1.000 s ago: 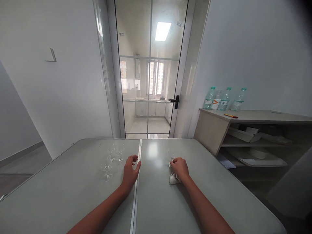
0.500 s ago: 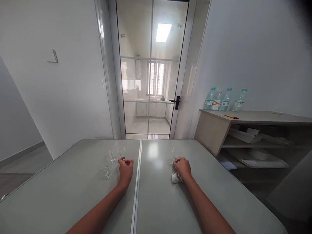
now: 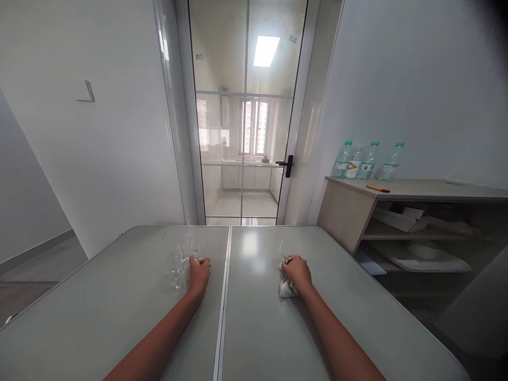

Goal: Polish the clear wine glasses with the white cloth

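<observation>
My left hand (image 3: 199, 276) is above the left half of the table, with its fingers bent and a gap between them and the thumb; I see nothing held in it. Close beside it is a cluster of clear, stemmed-looking glasses: one glass (image 3: 194, 242) just beyond the fingertips and others, such as this glass (image 3: 175, 272), to the left. Their outlines are faint. My right hand (image 3: 299, 271) is closed on a crumpled white cloth (image 3: 286, 289), whose lower end hangs to the tabletop. Right behind that hand shows another clear glass (image 3: 286, 246), partly hidden by the fingers.
A metal seam (image 3: 223, 317) divides the grey table (image 3: 257, 338). Beyond its far edge stands a glazed door (image 3: 260, 127) with a black handle (image 3: 289, 166). To the right, a wooden shelf unit (image 3: 345, 203) carries several plastic bottles (image 3: 367, 161) and a yellow-red pen-like item (image 3: 378, 188).
My left hand has moved a little left, closer to the glasses, and its fingers have drawn nearer the thumb. My right hand and the cloth have stayed nearly still.
</observation>
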A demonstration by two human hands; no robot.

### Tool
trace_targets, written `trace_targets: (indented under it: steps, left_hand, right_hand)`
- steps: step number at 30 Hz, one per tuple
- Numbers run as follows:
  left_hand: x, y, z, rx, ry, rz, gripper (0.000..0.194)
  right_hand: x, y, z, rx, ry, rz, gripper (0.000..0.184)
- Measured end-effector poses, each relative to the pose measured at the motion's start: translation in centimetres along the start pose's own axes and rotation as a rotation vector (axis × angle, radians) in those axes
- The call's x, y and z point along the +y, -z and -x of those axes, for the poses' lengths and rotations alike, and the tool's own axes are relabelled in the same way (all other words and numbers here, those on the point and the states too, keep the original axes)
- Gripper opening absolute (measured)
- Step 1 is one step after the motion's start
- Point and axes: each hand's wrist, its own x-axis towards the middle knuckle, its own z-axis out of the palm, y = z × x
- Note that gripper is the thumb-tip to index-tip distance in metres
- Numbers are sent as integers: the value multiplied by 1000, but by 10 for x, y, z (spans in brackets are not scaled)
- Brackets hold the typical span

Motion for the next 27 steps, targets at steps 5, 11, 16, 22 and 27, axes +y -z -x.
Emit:
trace_targets:
  steps: [5, 11, 16, 22, 27]
  left_hand:
    - [2, 4, -11, 45, 91, 77, 80]
    - [4, 8, -22, 71, 124, 157, 73]
    - [-2, 9, -27, 90, 109, 177, 57]
    - [-9, 7, -28, 72, 34, 172, 34]
    - [-8, 7, -21, 30, -26, 149, 42]
  right_hand:
    - [-1, 0, 0, -10, 1, -2, 22]
    - [-1, 0, 0, -20, 14, -6, 20]
    - [0, -1, -1, -24, 7, -12, 21]
    - [1, -2, -3, -33, 6, -11, 22]
    - [1, -1, -2, -53, 7, 4, 20]
